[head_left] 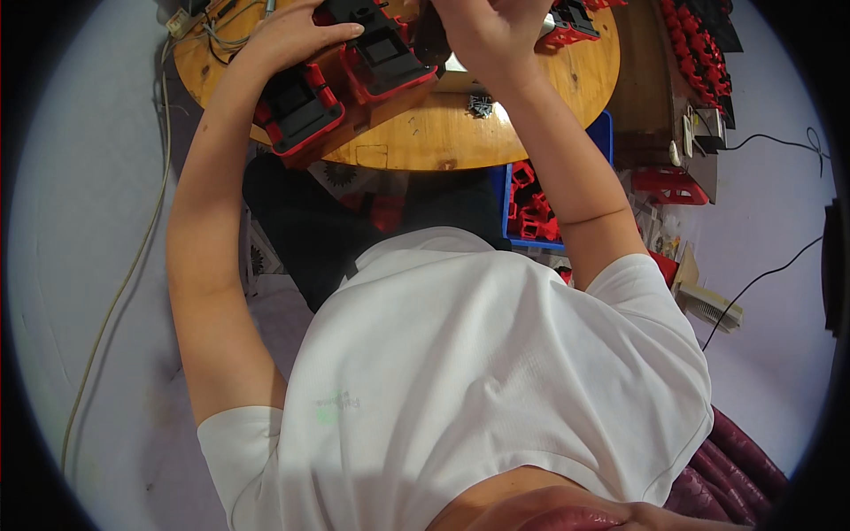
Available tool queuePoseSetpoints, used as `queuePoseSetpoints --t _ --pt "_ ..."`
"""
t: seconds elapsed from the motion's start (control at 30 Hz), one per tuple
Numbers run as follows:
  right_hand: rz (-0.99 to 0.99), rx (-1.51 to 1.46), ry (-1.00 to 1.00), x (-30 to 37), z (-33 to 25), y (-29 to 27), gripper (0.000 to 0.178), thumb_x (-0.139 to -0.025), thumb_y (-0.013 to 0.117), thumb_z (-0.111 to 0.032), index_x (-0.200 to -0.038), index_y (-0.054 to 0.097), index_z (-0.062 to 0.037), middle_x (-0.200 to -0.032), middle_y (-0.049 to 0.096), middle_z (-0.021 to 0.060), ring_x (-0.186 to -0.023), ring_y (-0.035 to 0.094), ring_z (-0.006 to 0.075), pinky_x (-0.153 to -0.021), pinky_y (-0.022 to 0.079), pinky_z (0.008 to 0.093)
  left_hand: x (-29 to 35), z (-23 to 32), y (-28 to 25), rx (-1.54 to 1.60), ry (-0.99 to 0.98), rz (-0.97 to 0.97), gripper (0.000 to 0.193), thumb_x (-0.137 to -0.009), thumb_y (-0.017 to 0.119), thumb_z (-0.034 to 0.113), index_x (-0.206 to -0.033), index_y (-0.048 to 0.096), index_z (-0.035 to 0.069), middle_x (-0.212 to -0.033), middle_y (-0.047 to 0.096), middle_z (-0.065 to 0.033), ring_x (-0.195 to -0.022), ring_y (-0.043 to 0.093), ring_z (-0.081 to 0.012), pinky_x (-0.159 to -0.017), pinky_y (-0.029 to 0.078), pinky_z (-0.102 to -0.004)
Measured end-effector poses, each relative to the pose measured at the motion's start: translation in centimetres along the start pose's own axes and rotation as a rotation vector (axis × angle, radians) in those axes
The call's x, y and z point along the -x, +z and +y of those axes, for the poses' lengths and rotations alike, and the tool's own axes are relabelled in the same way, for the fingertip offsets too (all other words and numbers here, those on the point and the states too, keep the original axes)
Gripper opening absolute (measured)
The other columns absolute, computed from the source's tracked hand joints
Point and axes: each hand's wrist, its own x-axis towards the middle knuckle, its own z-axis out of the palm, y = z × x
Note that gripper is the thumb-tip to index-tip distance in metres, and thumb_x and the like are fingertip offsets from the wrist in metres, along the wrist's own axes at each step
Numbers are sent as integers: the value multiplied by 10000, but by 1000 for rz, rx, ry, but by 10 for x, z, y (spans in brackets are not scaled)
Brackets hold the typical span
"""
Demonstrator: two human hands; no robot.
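My left hand is at the table's far left, its thumb laid across a black-and-red plastic housing. Its other fingers are partly cut off by the top edge. A second similar housing sits below that hand, nearer to me. Both rest on a brown block-like base at the table's edge. My right hand is raised over the table, closed, with its fingertips beyond the top edge. Beside it is a dark rounded object; what the hand grips is hidden.
A small pile of screws lies on the round wooden table. Another black-and-red part is at the right. Below the table edge, a blue crate holds red parts. Cables lie at the far left.
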Motion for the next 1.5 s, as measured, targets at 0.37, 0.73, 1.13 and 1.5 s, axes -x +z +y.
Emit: queuePoseSetpoints --t 0.37,0.73,1.13,1.5 --pt "182 283 -89 24 -2 -82 361 -938 687 -327 -1056 501 -42 -815 602 67 -621 587 143 -556 486 292 -8 -3 1 100 50 -18 781 -777 732 601 -1360 560 110 -871 640 -64 -783 601 -151 -708 468 -295" --pt "239 161 24 29 -8 -90 300 -955 666 -261 -1078 499 -45 -758 572 59 -598 564 137 -538 478 299 -8 -11 3 79 110 56 777 -787 713 608 -1367 557 115 -910 667 -81 -836 625 -177 -766 477 -314" --pt "315 234 -29 39 -1 -82 288 -949 674 -277 -1024 498 -63 -754 571 44 -614 562 120 -543 460 276 10 -16 -15 32 186 225 705 -867 628 576 -1366 558 83 -1320 606 -175 -1234 571 -300 -1039 425 -393" --pt "228 -28 186 5 -36 -44 407 -928 666 -396 -1045 499 -44 -797 605 90 -614 610 166 -536 509 310 25 -42 6 -190 86 333 588 -901 523 596 -1286 620 162 -1192 679 -133 -1139 617 -326 -968 461 -415"
